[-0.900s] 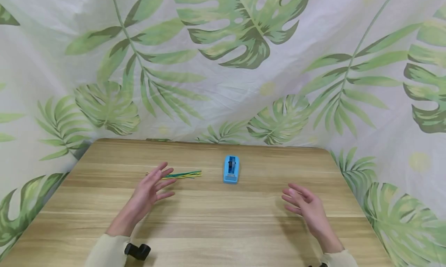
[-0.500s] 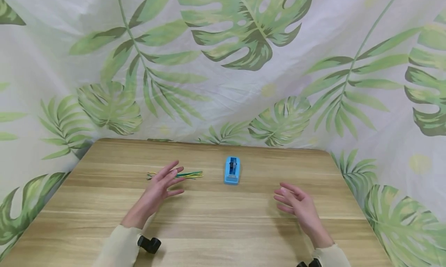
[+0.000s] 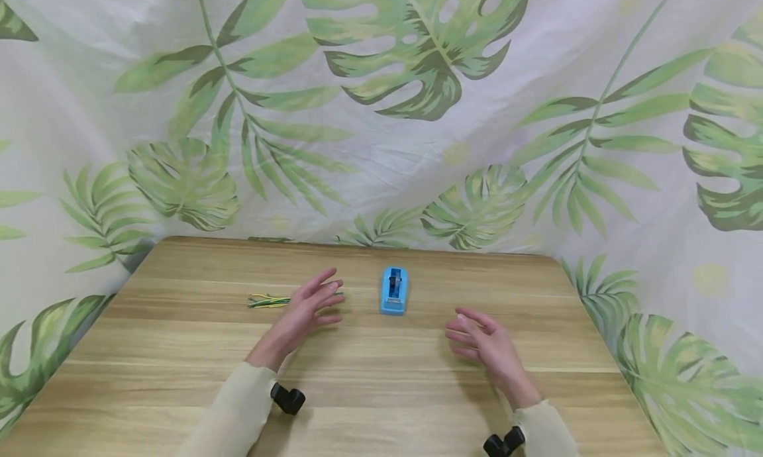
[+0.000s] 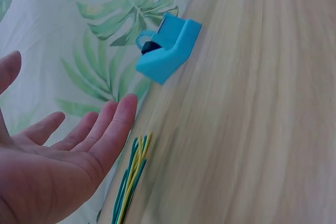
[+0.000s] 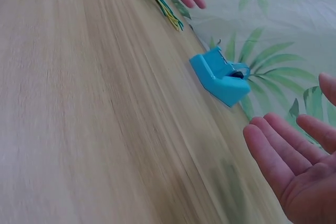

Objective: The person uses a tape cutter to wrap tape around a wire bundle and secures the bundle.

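Note:
A blue tape dispenser (image 3: 394,291) stands toward the back of the wooden table, between the two hands. Left of it lies a bundle of thin green and yellow wires or ties (image 3: 268,301), partly hidden behind the left hand in the head view. My left hand (image 3: 304,311) hovers over the table in front of that bundle, fingers spread, holding nothing. To the right and nearer the front, my right hand (image 3: 485,344) is raised with loosely bent fingers and nothing in it. The left wrist view also shows the dispenser (image 4: 170,48) beyond the fingertips, apart from them.
The wood-grain table (image 3: 381,391) ends at a back edge just behind the dispenser. A leaf-patterned cloth (image 3: 381,146) hangs behind and at both sides. Each sleeve carries a small black device, such as the one (image 3: 289,399) at the left wrist.
Both hands have moved inward, the left one rightward across the bundle, the right one leftward. The dispenser and the bundle have stayed in place on the table.

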Demonstrator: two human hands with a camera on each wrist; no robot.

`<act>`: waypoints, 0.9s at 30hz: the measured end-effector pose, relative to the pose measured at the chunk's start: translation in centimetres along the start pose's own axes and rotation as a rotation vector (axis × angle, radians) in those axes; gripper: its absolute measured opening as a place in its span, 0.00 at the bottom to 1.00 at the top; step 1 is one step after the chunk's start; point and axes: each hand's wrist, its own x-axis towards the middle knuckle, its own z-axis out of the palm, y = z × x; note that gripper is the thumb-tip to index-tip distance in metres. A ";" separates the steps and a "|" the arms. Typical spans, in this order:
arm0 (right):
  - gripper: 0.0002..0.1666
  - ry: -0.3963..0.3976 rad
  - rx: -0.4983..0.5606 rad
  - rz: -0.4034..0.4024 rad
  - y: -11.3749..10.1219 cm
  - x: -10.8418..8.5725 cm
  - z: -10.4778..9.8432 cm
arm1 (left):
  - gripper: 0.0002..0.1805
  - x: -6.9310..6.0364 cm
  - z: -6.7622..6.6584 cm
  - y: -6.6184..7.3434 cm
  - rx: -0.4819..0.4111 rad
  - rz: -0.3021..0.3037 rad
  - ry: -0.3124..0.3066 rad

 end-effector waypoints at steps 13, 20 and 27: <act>0.36 -0.033 0.064 0.052 0.7 2.0 2.0 | 0.34 3.2 3.1 -0.9 0.036 -0.053 0.005; 0.35 -0.053 0.076 0.062 0.9 2.8 3.1 | 0.33 4.6 4.1 -1.4 0.043 -0.066 0.023; 0.36 -0.087 0.095 0.062 1.1 3.8 4.3 | 0.36 5.3 5.0 -1.7 0.050 -0.069 0.051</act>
